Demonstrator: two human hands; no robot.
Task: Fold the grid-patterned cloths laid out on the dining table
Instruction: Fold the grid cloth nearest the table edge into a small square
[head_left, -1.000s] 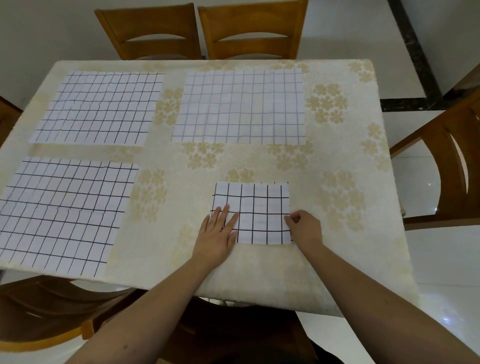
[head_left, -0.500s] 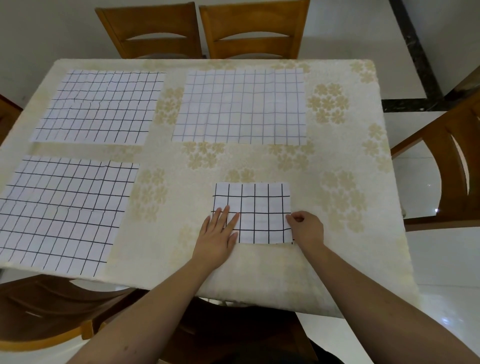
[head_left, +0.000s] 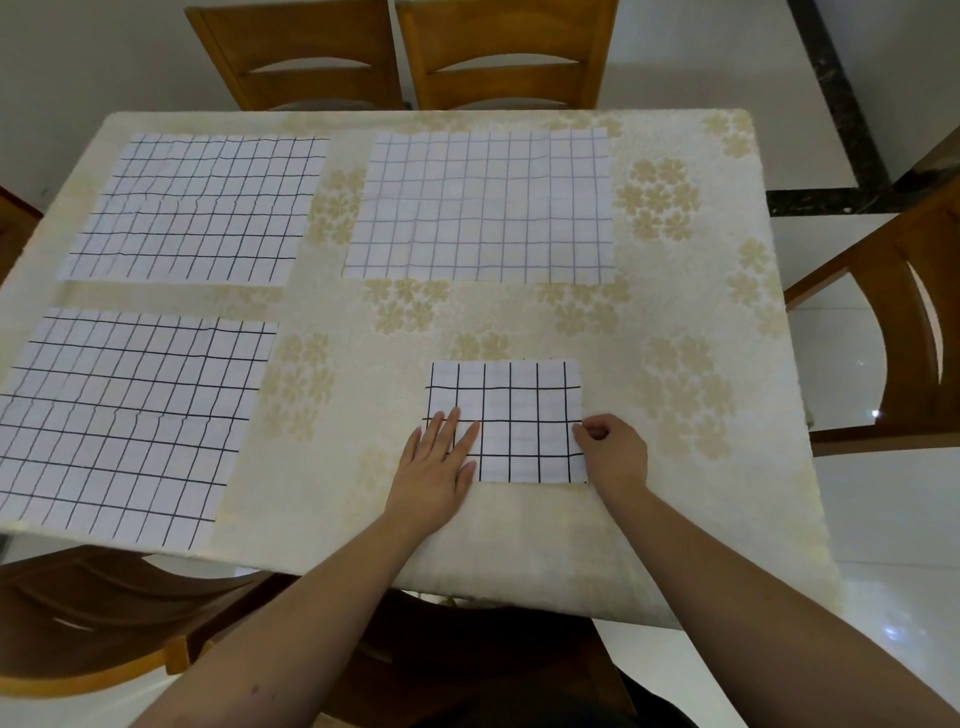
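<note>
The left hand (head_left: 435, 470) lies flat, fingers straight, pressing the left edge of the folded grid cloth (head_left: 514, 421) near the dining table (head_left: 675, 519)'s front edge. The right hand (head_left: 615, 454) curls at its right edge; whether it pinches fabric is hidden by the knuckles.

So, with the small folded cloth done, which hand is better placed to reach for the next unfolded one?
Left, probably. The left hand lies flat on the small folded grid-patterned cloth, nearest the large unfolded grid-patterned cloth at the near left. The right hand is curled at the folded cloth's right edge, farther away.
</note>
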